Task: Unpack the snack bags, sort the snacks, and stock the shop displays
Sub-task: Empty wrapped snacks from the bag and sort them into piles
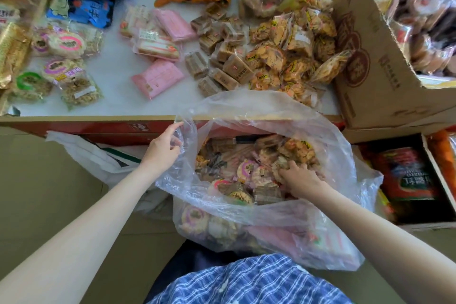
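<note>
Snacks (249, 175) lie directly under right hand (299, 179), fingers curled into the pile, grasp unclear; left hand (164, 147) pinches plastic bag (345, 155) rim open.

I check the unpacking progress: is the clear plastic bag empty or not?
Not empty: the clear plastic bag holds many wrapped snacks; right hand reaches among them.

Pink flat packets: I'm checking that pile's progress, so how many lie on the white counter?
2: one pink packet at the back beside the peach-print packs, another nearer the counter's front edge. More may remain inside the plastic bag.
</note>
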